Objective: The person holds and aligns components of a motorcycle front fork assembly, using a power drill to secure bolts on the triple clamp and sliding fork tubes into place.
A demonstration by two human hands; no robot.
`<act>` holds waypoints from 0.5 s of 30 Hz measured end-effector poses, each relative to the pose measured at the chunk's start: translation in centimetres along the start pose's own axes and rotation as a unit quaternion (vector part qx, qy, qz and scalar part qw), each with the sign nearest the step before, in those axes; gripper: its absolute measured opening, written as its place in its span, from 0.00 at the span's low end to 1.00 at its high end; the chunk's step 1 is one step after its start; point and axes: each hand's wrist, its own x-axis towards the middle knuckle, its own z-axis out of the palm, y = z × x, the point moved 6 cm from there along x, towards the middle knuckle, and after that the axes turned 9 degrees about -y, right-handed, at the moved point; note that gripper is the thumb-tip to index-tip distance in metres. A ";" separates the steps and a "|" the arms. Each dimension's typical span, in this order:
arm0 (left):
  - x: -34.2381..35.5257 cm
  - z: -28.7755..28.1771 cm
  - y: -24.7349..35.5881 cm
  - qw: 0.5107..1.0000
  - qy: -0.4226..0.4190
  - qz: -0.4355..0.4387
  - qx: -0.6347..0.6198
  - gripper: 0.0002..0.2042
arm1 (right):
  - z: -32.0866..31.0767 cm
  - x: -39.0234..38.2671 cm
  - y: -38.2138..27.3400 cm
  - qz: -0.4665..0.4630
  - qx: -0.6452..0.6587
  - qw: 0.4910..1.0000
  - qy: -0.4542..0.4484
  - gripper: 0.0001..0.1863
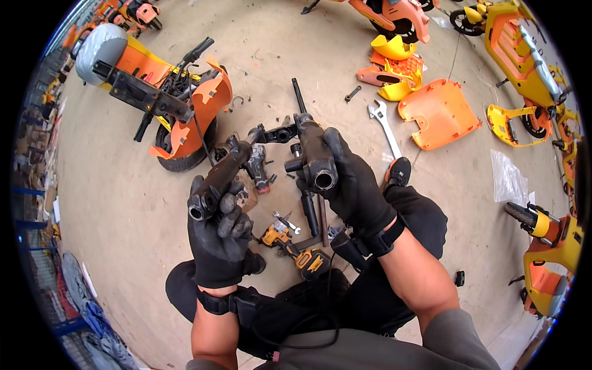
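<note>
Black twin-tube part sits at frame centre; my left hand and right hand each grasp 1 side, fingers wrapped; I'd support both evenly, avoiding twist.

Left fingers and right fingers grip a black metal fork.

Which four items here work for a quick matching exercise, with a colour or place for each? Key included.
1. Tubular part
2. Large adjustable wrench
3. Broad loose panel
4. Plastic sheet

A. Orange
B. Silver, handle end by the shoe
C. See-through
D. Held by left hand and right hand

Pairs: 1-D, 2-B, 3-A, 4-C
</note>
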 end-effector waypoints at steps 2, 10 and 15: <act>0.0 -0.3 0.0 1.000 -0.004 -0.002 -0.009 0.24 | 0.1 -0.5 -1.1 -0.092 -0.149 0.984 -0.020 0.21; 0.1 -0.5 -0.2 0.999 -0.038 -0.010 0.008 0.24 | 0.1 -0.2 -1.3 -0.121 -0.193 0.974 -0.014 0.22; 0.0 -0.7 0.0 1.000 -0.025 -0.006 0.017 0.26 | 1.3 0.3 -0.7 0.065 0.234 0.970 0.002 0.25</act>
